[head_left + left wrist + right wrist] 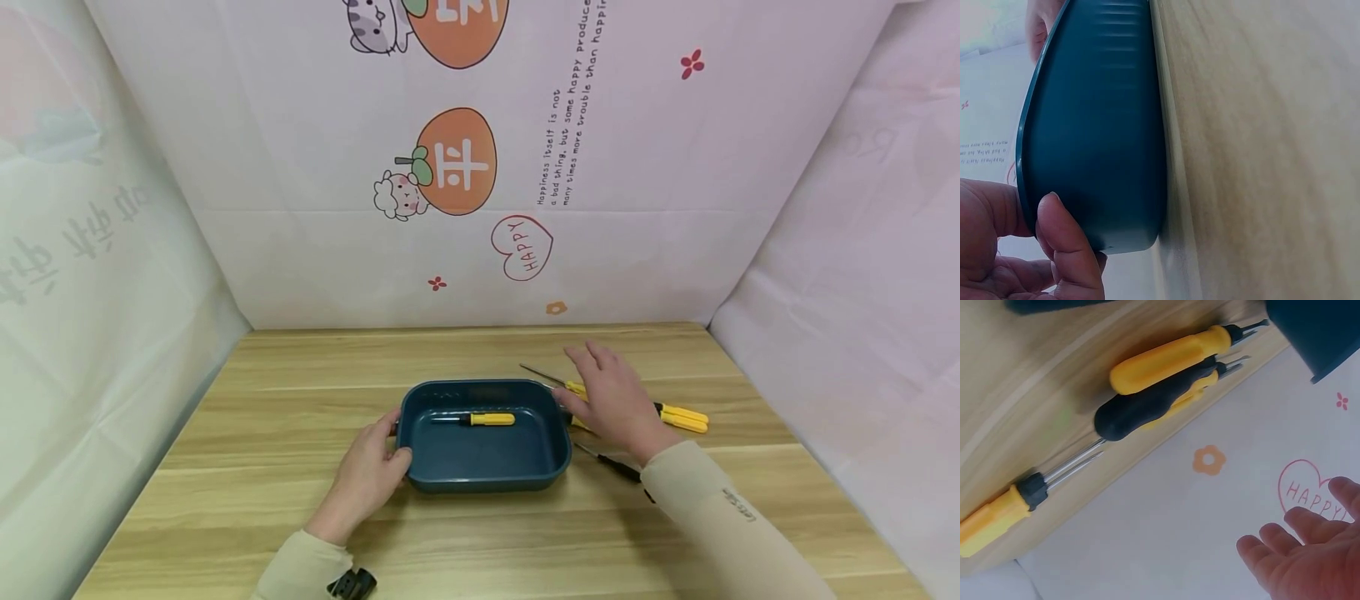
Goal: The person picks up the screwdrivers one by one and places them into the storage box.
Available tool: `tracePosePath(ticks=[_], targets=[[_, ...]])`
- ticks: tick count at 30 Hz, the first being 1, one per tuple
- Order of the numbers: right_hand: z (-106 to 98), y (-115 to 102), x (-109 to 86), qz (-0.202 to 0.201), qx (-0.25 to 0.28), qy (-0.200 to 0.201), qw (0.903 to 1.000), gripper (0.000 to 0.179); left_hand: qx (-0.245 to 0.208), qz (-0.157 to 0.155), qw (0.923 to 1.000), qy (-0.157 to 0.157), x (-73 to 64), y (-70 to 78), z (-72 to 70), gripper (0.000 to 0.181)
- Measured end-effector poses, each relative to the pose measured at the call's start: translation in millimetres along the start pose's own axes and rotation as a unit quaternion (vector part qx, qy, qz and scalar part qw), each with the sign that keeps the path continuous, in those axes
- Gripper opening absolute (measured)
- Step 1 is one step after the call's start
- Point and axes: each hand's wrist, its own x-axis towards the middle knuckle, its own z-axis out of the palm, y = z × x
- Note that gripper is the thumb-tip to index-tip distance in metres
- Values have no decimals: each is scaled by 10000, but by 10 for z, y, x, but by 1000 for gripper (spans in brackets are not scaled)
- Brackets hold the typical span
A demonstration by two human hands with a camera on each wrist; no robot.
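A dark blue rectangular dish [483,483] sits on the wooden table with one yellow-handled screwdriver [491,419] lying in it. My left hand [371,467] grips the dish's left end at the rim; the left wrist view shows the digits bent around the dish's corner [1104,187]. Fingers extended, my right hand [615,404] hovers by the dish's right end, over several loose screwdrivers, and holds nothing. In the right wrist view those tools show yellow handles [1169,360] and a black handle [1147,403]. In the head view the right hand partly hides them.
A black-handled screwdriver [618,468] lies right of the dish, its tip toward it. More yellow handles [682,418] lie further right. The wooden table [315,367] meets a printed white backdrop [315,250] at the back, with white sheets on both sides.
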Motion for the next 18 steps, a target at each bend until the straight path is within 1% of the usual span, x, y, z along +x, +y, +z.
tracePosePath(ticks=[3,9,18], targets=[[4,39,-13,48,-56,6,10000,77,-7,14,10000,0,-1,2,-1,65],[18,101,-35,124,-330,57,9994,79,-56,14,10000,-4,0,2,2,64],[33,207,-77,300,-524,-2,9982,83,-63,-2,10000,13,1,-4,8,65]])
